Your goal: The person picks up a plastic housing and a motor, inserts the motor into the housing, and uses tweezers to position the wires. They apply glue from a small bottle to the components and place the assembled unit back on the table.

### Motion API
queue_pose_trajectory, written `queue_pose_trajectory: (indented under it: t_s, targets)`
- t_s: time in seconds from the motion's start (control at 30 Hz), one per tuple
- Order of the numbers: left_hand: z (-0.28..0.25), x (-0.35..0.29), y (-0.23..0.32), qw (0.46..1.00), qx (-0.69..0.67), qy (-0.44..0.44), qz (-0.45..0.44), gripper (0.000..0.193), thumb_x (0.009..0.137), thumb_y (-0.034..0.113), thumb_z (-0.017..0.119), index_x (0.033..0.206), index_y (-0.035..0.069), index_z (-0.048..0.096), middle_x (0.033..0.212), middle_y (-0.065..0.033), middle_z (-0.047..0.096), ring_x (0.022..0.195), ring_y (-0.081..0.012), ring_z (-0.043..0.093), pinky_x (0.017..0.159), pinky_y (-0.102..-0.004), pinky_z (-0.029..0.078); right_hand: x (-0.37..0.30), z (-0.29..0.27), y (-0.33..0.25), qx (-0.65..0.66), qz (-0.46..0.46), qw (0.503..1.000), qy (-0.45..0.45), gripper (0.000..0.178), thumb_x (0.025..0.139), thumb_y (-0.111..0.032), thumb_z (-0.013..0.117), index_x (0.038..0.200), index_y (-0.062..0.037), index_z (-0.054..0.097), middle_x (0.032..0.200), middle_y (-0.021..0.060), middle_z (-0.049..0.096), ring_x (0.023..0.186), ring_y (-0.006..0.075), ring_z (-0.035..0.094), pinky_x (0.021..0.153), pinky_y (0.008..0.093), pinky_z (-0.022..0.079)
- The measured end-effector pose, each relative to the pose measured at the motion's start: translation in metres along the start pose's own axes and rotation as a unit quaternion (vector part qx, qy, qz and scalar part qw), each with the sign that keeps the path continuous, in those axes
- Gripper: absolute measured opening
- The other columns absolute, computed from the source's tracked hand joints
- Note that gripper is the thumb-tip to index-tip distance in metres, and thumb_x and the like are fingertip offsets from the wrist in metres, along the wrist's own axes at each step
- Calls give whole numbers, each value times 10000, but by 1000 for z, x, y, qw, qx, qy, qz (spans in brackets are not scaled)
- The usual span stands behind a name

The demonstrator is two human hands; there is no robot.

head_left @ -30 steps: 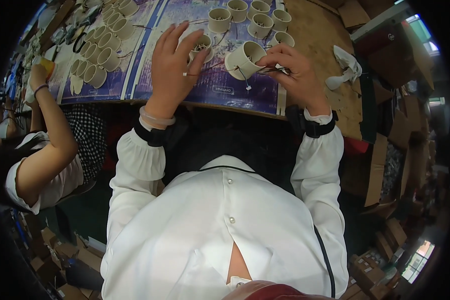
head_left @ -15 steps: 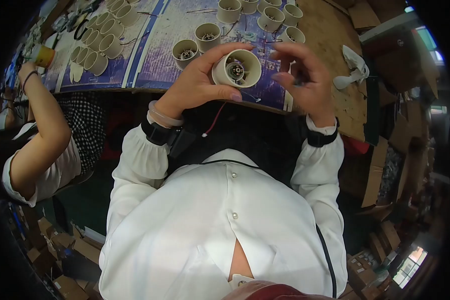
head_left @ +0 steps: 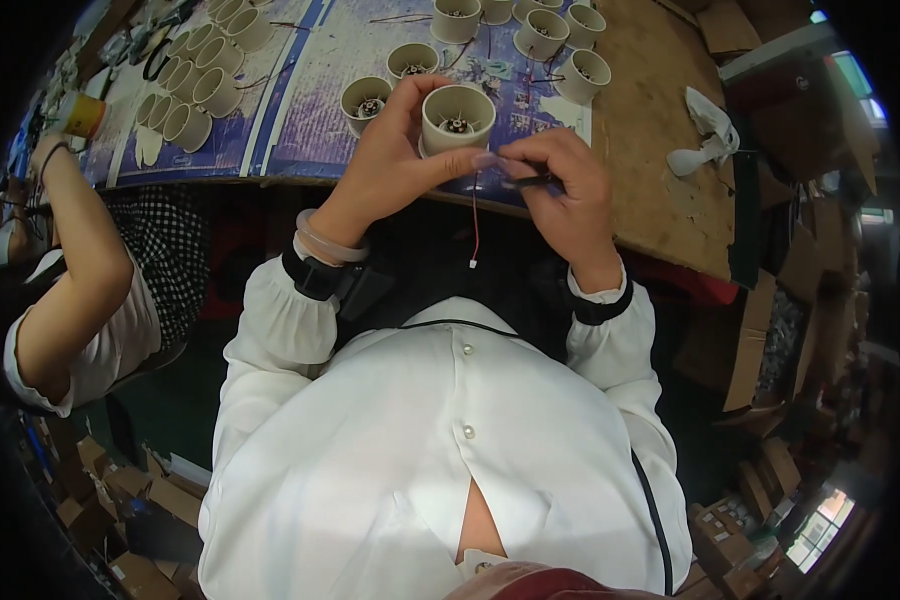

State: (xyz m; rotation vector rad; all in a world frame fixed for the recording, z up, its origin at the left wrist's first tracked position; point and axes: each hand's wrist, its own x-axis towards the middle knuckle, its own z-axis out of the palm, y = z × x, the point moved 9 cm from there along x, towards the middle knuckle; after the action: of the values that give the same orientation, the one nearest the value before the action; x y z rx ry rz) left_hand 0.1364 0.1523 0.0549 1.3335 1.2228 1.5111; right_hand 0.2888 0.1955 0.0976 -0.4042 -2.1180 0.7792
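Along the far left, see a co-worker's arm [head_left: 100, 240] reaching toward a yellow tub [head_left: 86, 115] on the counter [head_left: 645, 70]. Next, find a tight cluster of pale cups [head_left: 217, 92] on a blue-purple sheet [head_left: 300, 150]. Beside the left fingers, note two more cups [head_left: 354, 118], upright, with metal showing inside. With the left grip [head_left: 388, 152], clasps the worked-on cup [head_left: 450, 142] around its side, thumb across the front; holds it upright near the counter's front edge. Inside, shows a round metal part [head_left: 457, 125]; underneath, trails a reddish lead [head_left: 476, 225] ending in a white plug [head_left: 473, 264]. Farther back, see another group of cups [head_left: 535, 50], some with leads trailing. With the right grip [head_left: 565, 185], pinches a slim dark object [head_left: 530, 181] close to the cup's front; cannot tell its kind. Judging by the seated metal and dangling lead, seems partway through with this cup, not yet set down; cannot tell finished cups from waiting ones, nor count the steps left. At right, find a crumpled white scrap [head_left: 711, 118], then an open carton [head_left: 746, 350].
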Motion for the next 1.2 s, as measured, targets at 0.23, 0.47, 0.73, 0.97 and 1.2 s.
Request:
queue_pose_trajectory:
  t_s: [0.23,0.47,0.73,0.97,1.2]
  targets:
    - [8,-2,-21,969,-138,-10,-206,490,906,460,629,1184,69,530,995,-25,625,799,-102,596,606,-220,467,22,1,-5,40,66,997,-2,138,830,25,655,958,-27,662,805,36,635,717,110,569,641,238,445]
    - [20,-5,-38,908,-290,-43,-299,425,934,501,564,1124,122,581,961,-18,647,716,-86,570,509,-196,397,31,3,12,80,121,989,2,106,859,-24,660,965,-19,656,798,8,657,694,78,571,641,218,452]
    - [20,-5,-36,908,-317,-47,-271,438,923,384,629,1235,97,518,1065,-39,632,851,-118,609,638,-249,488,26,3,28,119,152,981,-13,115,856,-51,688,958,-13,651,824,-9,656,724,57,566,640,218,447]
    - [9,2,-18,962,-238,31,-129,628,846,150,744,1357,51,394,1202,-77,571,1096,-168,577,919,-311,496,14,-7,7,47,88,995,1,128,811,-4,694,931,-20,653,825,25,651,754,109,588,643,253,445]
    - [7,2,-9,968,-230,41,-89,633,824,98,753,1334,45,381,1210,-88,558,1132,-187,555,948,-317,483,6,-7,-16,-46,1,998,39,168,733,50,693,880,-26,660,765,68,607,717,205,568,628,301,436]
